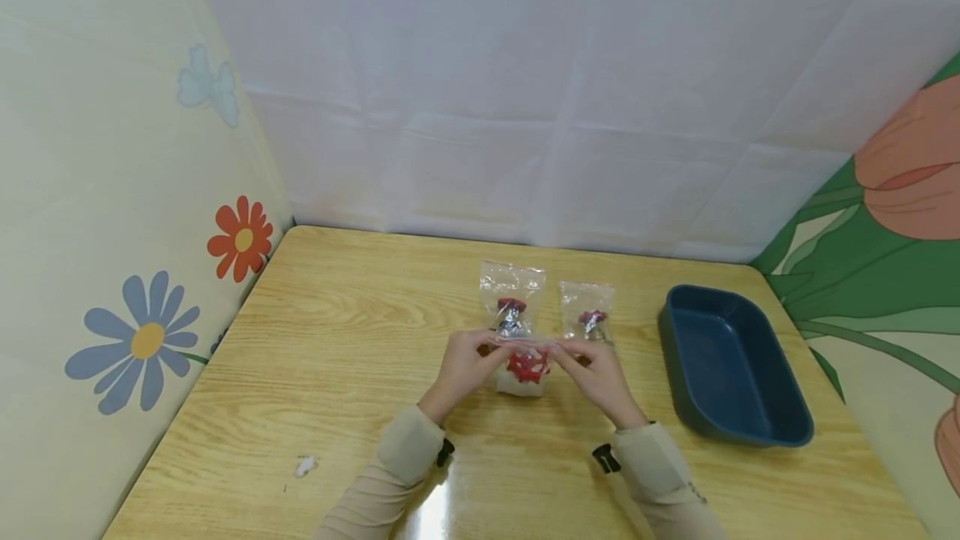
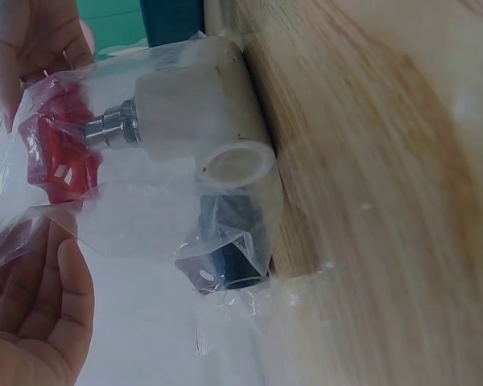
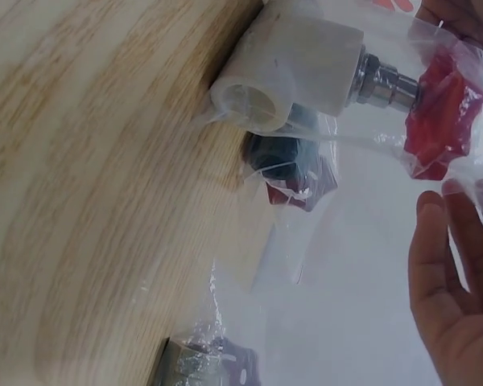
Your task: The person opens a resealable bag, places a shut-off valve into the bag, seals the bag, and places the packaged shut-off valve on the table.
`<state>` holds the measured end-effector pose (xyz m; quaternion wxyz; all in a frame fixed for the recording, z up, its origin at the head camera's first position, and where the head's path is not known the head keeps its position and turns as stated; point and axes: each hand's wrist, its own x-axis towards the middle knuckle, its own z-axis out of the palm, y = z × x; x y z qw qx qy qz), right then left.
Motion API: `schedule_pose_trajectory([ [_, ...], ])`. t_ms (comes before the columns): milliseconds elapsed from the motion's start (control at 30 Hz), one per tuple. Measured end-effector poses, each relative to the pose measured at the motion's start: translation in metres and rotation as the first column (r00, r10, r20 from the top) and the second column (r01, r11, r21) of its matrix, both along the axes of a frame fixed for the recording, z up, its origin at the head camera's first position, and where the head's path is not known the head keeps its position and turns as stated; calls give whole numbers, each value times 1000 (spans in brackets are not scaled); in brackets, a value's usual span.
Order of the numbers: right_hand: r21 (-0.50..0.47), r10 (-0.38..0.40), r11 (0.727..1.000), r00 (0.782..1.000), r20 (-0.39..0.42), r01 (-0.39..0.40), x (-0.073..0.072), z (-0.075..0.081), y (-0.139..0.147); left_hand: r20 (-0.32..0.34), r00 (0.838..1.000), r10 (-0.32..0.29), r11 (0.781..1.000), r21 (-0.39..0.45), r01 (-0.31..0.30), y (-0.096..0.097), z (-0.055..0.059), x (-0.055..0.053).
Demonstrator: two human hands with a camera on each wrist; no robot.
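Between my two hands a clear zip bag [image 1: 522, 390] stands on the table, its mouth pulled toward me at the top. Inside it is a valve with a white plastic body [image 2: 173, 112], a metal stem [image 3: 386, 87] and a red handwheel [image 1: 528, 366]. My left hand [image 1: 467, 367] pinches the left end of the bag's top edge between thumb and fingers. At the right end, my right hand [image 1: 597, 378] pinches the same edge. Both wrist views show the white pipe opening low on the valve, resting near the wood.
Behind the held bag lies another clear bag [image 1: 512, 280] with a dark, red-wheeled valve [image 2: 233, 241]. A third bag [image 1: 587, 297], holding a metallic valve with a reddish wheel, lies to its right. A deep blue tray [image 1: 731, 373] stands at the right.
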<state>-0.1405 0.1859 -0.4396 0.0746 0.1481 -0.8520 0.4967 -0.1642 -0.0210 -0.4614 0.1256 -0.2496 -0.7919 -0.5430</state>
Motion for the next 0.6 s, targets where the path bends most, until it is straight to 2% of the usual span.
schedule_pose_trajectory([
  [267, 25, -70, 997, 997, 13, 70, 4, 13, 1, 64, 996, -61, 996, 70, 56, -3, 0, -1],
  [433, 20, -85, 996, 996, -6, 85, 1, 9, 4, 95, 993, -74, 993, 99, 64, -4, 2, -1],
  [500, -1, -79, 997, 997, -19, 79, 0, 6, 5, 100, 992, -81, 992, 109, 70, -5, 5, 1],
  [600, -23, -57, 998, 997, -42, 56, -1, 3, 8, 104, 990, -96, 989, 120, 83, -6, 16, 6],
])
